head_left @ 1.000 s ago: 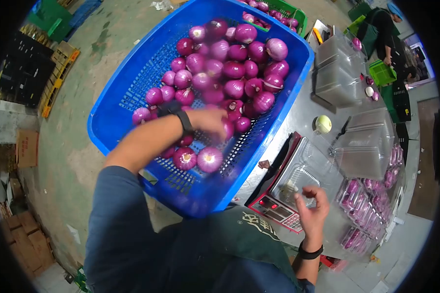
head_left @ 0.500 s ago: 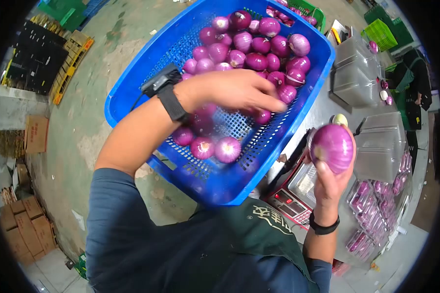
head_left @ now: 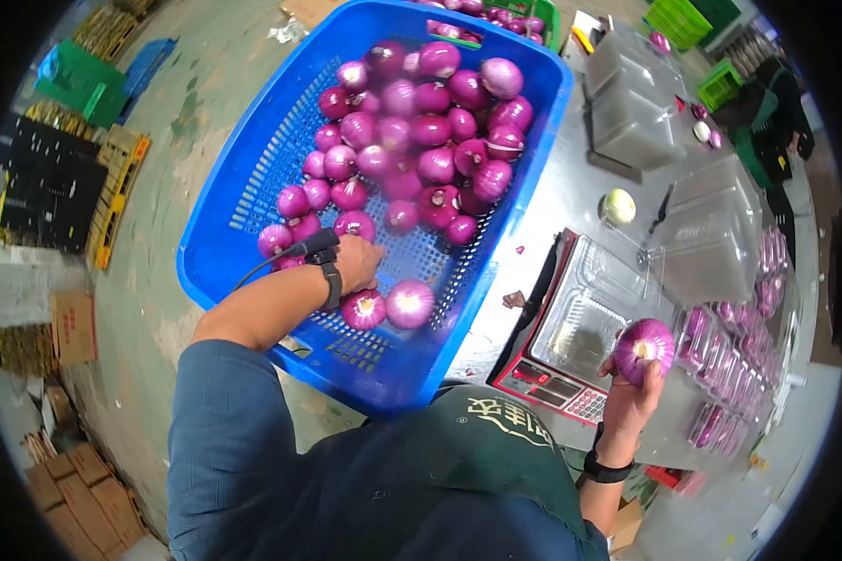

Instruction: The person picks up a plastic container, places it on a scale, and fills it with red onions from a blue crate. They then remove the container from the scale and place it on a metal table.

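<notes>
A red onion (head_left: 644,352) is gripped in my right hand (head_left: 634,397), beside the right edge of the digital scale (head_left: 585,318). My left hand (head_left: 357,263) is down inside the blue basket (head_left: 421,374), its fingers curled downward among red onions; whatever lies under them is hidden. Close to that hand are one red onion (head_left: 354,225) above it and two more, a red onion (head_left: 363,309) and a paler one (head_left: 410,304), below it. Several other red onions fill the upper part of the basket. An open clear plastic box (head_left: 594,304) rests on the scale.
A peeled whitish onion (head_left: 618,206) sits on the metal table (head_left: 571,201). Stacked clear containers (head_left: 706,243) stand to the right, with packed onion boxes (head_left: 730,351) behind. A green crate (head_left: 543,14) adjoins the basket's far end. Another person (head_left: 781,107) is at upper right.
My left hand has moved from the middle of the basket toward its near left side. My right hand, still holding the onion, has lowered beside the scale. The view has shifted, showing more table.
</notes>
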`<state>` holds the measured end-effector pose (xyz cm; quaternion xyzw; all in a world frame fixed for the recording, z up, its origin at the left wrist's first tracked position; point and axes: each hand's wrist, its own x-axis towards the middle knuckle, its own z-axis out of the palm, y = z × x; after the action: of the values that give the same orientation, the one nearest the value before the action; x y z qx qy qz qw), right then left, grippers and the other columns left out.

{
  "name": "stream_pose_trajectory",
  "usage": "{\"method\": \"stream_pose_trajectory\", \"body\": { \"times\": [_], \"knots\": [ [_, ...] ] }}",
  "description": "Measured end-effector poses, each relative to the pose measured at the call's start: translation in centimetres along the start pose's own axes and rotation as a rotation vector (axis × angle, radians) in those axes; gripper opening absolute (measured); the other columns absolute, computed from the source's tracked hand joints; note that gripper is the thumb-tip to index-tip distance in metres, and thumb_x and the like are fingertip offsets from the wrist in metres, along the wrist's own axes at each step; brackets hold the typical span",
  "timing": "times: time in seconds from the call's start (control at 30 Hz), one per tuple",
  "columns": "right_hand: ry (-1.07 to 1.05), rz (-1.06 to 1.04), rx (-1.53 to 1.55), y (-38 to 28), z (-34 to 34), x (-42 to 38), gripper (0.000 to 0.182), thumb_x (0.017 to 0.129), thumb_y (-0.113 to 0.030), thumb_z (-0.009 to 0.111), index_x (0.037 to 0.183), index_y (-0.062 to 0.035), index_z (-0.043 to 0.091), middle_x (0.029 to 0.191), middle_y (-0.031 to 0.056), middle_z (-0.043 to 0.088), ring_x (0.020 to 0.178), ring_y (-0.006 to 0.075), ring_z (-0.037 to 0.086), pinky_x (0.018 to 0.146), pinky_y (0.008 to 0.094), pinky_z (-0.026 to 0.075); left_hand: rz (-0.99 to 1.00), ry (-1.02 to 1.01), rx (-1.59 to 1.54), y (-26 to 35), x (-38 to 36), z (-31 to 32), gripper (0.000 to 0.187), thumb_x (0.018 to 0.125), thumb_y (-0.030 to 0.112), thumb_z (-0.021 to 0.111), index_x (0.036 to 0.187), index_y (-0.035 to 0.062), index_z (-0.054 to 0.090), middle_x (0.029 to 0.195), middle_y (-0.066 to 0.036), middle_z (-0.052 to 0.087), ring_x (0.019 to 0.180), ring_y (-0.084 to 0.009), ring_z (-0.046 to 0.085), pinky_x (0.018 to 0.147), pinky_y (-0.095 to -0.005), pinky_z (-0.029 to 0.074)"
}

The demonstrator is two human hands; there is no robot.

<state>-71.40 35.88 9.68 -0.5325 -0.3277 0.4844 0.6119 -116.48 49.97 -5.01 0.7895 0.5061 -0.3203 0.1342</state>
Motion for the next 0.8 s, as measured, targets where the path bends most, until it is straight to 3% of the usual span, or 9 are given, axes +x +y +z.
{"method": "stream_pose_trajectory", "body": {
  "times": [0.1, 0.13, 0.2, 0.27, 0.37, 0.5, 0.63, 0.67, 0.8],
  "knots": [
    [0.016, -0.008, 0.007, 0.0, -1.3, -0.5, 0.064, 0.09, -0.047, 0.069, 0.13, 0.0009, 0.054, 0.112, 0.0123, 0.064, 0.093, 0.0249, 0.065, 0.071, 0.0399, 0.054, 0.02, -0.009, -0.199, -1.9, -0.7, -2.3, 0.069, 0.082, 0.052, 0.074, 0.135, 0.0091, 0.06, 0.104, -0.022, 0.073, 0.094, -0.0394, 0.073, 0.079, -0.0519, 0.058],
    [0.023, -0.018, 0.003, -0.2, -1.6, -0.6, 0.064, 0.09, -0.047, 0.069, 0.13, 0.0011, 0.054, 0.113, 0.0125, 0.064, 0.093, 0.0251, 0.065, 0.072, 0.04, 0.054, 0.109, 0.136, -0.334, -3.2, -1.0, -3.2, 0.059, 0.088, 0.048, 0.069, 0.132, 0.0089, 0.061, 0.1, -0.021, 0.073, 0.088, -0.0347, 0.074, 0.071, -0.0475, 0.06],
    [0.035, -0.048, 0.048, -0.8, -2.0, -0.9, 0.057, 0.092, -0.035, 0.067, 0.134, 0.0007, 0.053, 0.114, 0.0141, 0.065, 0.098, 0.0283, 0.066, 0.081, 0.0419, 0.053, -0.036, -0.218, -1.146, -4.9, -3.1, -8.4, 0.053, 0.095, 0.044, 0.063, 0.135, 0.0103, 0.056, 0.11, -0.016, 0.071, 0.086, -0.0282, 0.073, 0.062, -0.0396, 0.06],
    [0.115, -0.054, 0.046, -1.4, -1.9, -0.9, 0.064, 0.087, -0.032, 0.071, 0.138, -0.0005, 0.05, 0.115, 0.0139, 0.063, 0.097, 0.0275, 0.066, 0.08, 0.0415, 0.055, 0.007, -0.055, -1.712, -5.8, -4.8, -9.3, 0.052, 0.1, 0.04, 0.058, 0.142, 0.0119, 0.046, 0.115, -0.016, 0.067, 0.078, -0.026, 0.07, 0.052, -0.034, 0.058],
    [0.112, -0.052, 0.055, -1.8, -2.5, -0.2, 0.078, 0.077, -0.015, 0.075, 0.147, -0.0049, 0.043, 0.125, 0.0139, 0.059, 0.108, 0.0279, 0.063, 0.09, 0.0429, 0.056, 0.421, 0.056, -2.202, -4.6, -9.3, -12.9, 0.057, 0.094, 0.027, 0.059, 0.146, 0.0118, 0.041, 0.131, -0.021, 0.059, 0.101, -0.0373, 0.071, 0.071, -0.0444, 0.065],
    [0.043, -0.047, 0.058, -2.2, -3.1, 0.8, 0.089, 0.071, -0.006, 0.077, 0.151, -0.0078, 0.039, 0.13, 0.0129, 0.055, 0.115, 0.0268, 0.059, 0.096, 0.0438, 0.056, 0.83, 0.187, -2.255, -0.3, -13.0, -14.3, 0.076, 0.074, 0.012, 0.071, 0.145, 0.0116, 0.042, 0.143, -0.028, 0.05, 0.122, -0.0452, 0.061, 0.088, -0.0535, 0.06],
    [-0.01, -0.046, 0.049, -2.7, -3.6, 1.1, 0.09, 0.07, -0.007, 0.078, 0.151, -0.0076, 0.04, 0.127, 0.0122, 0.056, 0.115, 0.0265, 0.06, 0.098, 0.0426, 0.055, 0.811, 0.368, -2.208, 6.3, -15.3, -15.1, 0.078, 0.07, 0.013, 0.081, 0.14, 0.0066, 0.047, 0.144, -0.023, 0.052, 0.125, -0.0408, 0.06, 0.108, -0.0503, 0.048],
    [-0.021, -0.047, 0.046, -2.7, -3.9, 1.3, 0.09, 0.07, -0.008, 0.079, 0.151, -0.0075, 0.04, 0.127, 0.0122, 0.055, 0.115, 0.0264, 0.06, 0.099, 0.0415, 0.054, 0.801, 0.354, -2.147, 7.7, -16.2, -15.8, 0.08, 0.069, 0.012, 0.086, 0.139, 0.005, 0.049, 0.14, -0.015, 0.057, 0.126, -0.0263, 0.06, 0.109, -0.0419, 0.048],
    [-0.077, -0.089, -0.06, -1.8, -6.8, 2.3, 0.092, 0.066, -0.01, 0.08, 0.15, -0.0065, 0.042, 0.127, 0.0122, 0.055, 0.113, 0.0252, 0.061, 0.099, 0.0363, 0.053, 0.695, 0.529, -2.003, 14.4, -18.7, -17.3, 0.09, 0.064, 0.006, 0.09, 0.142, 0.0053, 0.046, 0.14, -0.012, 0.056, 0.128, -0.0232, 0.058, 0.109, -0.0387, 0.048]
  ]
}}
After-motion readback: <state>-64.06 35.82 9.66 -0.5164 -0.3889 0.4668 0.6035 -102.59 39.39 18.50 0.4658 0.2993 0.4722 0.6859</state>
